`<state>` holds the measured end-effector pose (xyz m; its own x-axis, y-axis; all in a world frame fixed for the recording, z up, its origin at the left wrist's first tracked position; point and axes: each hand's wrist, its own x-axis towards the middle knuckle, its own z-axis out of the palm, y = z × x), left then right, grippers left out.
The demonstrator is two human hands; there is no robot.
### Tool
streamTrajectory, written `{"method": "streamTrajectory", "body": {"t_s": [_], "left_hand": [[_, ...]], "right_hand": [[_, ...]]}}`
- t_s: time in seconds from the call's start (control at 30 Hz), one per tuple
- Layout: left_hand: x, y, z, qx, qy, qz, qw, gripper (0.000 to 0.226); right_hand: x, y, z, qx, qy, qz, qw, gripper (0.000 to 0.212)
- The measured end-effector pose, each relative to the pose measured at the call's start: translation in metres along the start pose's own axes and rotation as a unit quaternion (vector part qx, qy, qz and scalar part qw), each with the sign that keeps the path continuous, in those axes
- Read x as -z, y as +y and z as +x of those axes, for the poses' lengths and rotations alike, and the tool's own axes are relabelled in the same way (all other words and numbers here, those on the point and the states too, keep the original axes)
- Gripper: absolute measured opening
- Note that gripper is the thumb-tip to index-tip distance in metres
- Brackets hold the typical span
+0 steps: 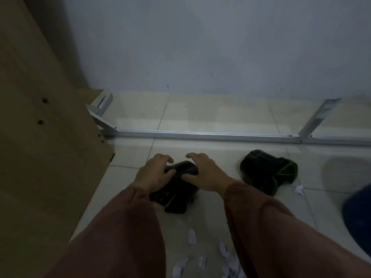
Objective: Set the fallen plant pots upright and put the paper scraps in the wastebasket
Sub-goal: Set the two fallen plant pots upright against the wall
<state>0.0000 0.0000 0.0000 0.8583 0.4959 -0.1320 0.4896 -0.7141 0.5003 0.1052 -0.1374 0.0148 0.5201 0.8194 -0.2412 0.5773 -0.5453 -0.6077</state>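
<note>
Both hands, the left hand (153,173) and right hand (202,171), curl with fingers spread around a dark plant pot (176,183) lying on its side on the tiled floor (220,117), long axis running away from the person, beside a second fallen pot (265,169), white paper scraps (191,236), a metal rail (200,135) and a brown board (40,137) at left.

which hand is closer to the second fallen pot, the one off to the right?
Right. The right hand rests on the near pot, just left of the second fallen pot; the left hand is farther left.
</note>
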Motion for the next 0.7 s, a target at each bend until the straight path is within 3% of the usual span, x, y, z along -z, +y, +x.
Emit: {"method": "streamTrajectory", "body": {"t_s": [0.13, 0.33, 0.7], "left_hand": [[-0.006, -0.024, 0.003, 0.037, 0.005, -0.050, 0.998, 0.039], [-0.018, -0.044, 0.010, 0.079, -0.027, -0.115, 0.990, 0.043], [-0.028, -0.058, 0.017, 0.050, 0.032, -0.134, 0.989, 0.025]], "right_hand": [[-0.027, -0.004, 0.004, -0.015, -0.014, 0.027, 0.999, 0.068], [-0.055, -0.002, 0.010, -0.045, 0.024, 0.030, 0.998, 0.060], [-0.053, 0.001, 0.019, -0.008, 0.079, 0.025, 0.997, 0.033]]}}
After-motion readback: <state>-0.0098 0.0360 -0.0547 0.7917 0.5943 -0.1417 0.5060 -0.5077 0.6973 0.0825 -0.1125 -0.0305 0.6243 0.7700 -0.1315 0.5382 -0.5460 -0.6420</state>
